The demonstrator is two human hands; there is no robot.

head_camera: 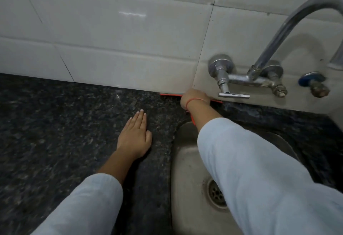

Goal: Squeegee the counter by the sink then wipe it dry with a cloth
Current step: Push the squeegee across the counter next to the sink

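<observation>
Orange squeegee (169, 94) lies along wall (130, 49), gripped by right hand (194, 98).

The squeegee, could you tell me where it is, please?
Head view: the squeegee lies along the wall tiles behind the sink, held by the right hand, by the tap.

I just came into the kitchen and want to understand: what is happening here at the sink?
A person in pale sleeves works at the dark speckled stone counter. The right hand reaches over the corner of the steel sink and holds an orange squeegee at the foot of the white tiled wall, below the metal tap. The left hand rests flat on the counter, fingers straight. The squeegee stage looks to be under way.
</observation>
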